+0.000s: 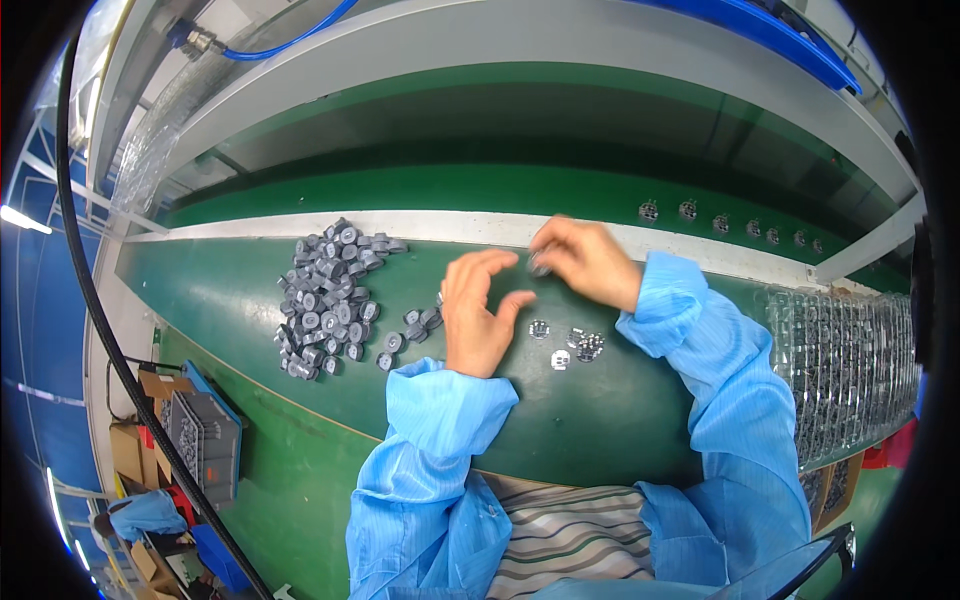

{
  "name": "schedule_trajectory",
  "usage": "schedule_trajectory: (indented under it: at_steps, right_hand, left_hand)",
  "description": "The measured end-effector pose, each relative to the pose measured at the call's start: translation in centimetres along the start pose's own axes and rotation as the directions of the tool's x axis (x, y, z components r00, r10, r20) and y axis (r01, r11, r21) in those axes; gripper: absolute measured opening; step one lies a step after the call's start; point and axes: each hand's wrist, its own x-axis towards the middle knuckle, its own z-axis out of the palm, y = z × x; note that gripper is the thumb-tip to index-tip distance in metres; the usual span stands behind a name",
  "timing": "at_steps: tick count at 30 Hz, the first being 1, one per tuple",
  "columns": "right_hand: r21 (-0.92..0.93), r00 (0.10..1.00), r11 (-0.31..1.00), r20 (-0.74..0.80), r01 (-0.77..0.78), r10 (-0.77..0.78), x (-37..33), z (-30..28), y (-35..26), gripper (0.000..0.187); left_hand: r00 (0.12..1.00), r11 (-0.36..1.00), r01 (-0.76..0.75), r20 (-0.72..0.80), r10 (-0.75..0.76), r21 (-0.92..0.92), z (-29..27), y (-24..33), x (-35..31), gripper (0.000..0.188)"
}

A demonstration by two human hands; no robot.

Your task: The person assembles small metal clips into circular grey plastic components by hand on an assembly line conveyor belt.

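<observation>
My left hand [477,312] is raised over the green bench top, thumb and fingers curved and apart, with nothing between them. My right hand [588,262] pinches a small grey part [538,265] at its fingertips; motion blurs it, so its kind is unclear. Below the hands lie small round circuit boards: a single board [539,329], a pale one [560,359] and a little cluster [589,346]. Left of my left hand are a few loose short grey cylinders [415,325], beside a large heap of the same cylinders [330,290].
A white ledge [460,226] runs along the bench's back, with a green conveyor belt [420,185] beyond it carrying several small round parts [720,224] at right. Stacked clear plastic trays [840,370] stand at the right end. A grey crate [205,445] sits lower left.
</observation>
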Motion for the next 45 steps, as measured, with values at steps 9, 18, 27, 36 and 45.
schedule_trajectory:
  at_steps: [9, 18, 27, 36, 45]
  right_hand:
    - [-0.875, 0.876, 0.483, -0.262, -0.039, -0.404, 1.9, -7.2, 5.2, 0.010]
    - [-0.291, 0.905, 0.924, 0.409, 0.248, -0.115, -0.5, -1.2, -1.7, 0.022]
    - [-0.442, 0.922, 0.823, 0.307, 0.358, -0.237, -1.0, 0.8, -0.4, 0.009]
    - [-0.229, 0.993, 0.973, 0.113, -0.015, 0.042, -0.3, 0.1, -0.6, 0.007]
    - [0.275, 0.995, 0.960, 0.103, -0.047, 0.019, -0.7, 1.1, -0.5, 0.009]
  left_hand:
    - [0.882, 0.822, 0.288, 0.199, -0.427, 0.491, -6.1, -3.5, -0.1, 0.039]
    - [0.951, 0.887, 0.160, 0.174, -0.256, 0.432, -4.3, -3.4, -0.2, 0.022]
    - [0.889, 0.706, 0.360, -0.006, -0.459, -0.610, -3.3, -1.1, 0.6, 0.025]
    - [0.867, 0.628, 0.491, 0.263, -0.424, -0.603, -1.4, -1.7, -0.4, 0.040]
    - [0.906, 0.869, 0.386, 0.305, -0.293, -0.311, -0.3, 0.4, -0.8, 0.038]
